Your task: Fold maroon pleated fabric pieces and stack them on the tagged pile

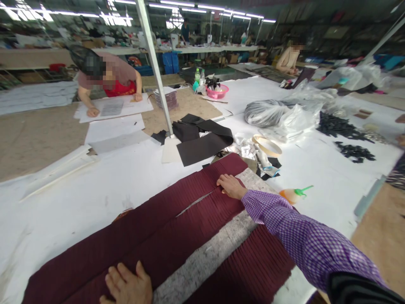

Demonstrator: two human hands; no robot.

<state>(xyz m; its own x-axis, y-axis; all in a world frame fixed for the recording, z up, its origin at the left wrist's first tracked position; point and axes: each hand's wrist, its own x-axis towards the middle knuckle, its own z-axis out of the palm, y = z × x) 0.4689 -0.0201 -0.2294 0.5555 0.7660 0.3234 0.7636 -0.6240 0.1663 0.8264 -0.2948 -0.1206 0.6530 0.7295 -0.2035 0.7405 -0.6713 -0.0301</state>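
Long maroon pleated fabric strips [171, 236] lie side by side over a mottled grey board [205, 255] on the white-covered table. Near the bottom edge, my left hand [128, 285] rests flat on the strips with its fingers spread. My right hand [231, 186], in a purple checked sleeve, touches the far end of the strips beside a narrow gap between two of them. Its fingers are bent and together, and whether they pinch the fabric is hidden. Another maroon piece [249, 266] lies to the right of the board's bare band.
Beyond the strips lie black material [205, 143], a tape roll [266, 145] and an orange-and-white bottle with a green nozzle [292, 195]. A metal pole [155, 67] rises behind. Plastic-wrapped bundles [268, 114] sit at the right. Another person [107, 76] leans over papers at the left.
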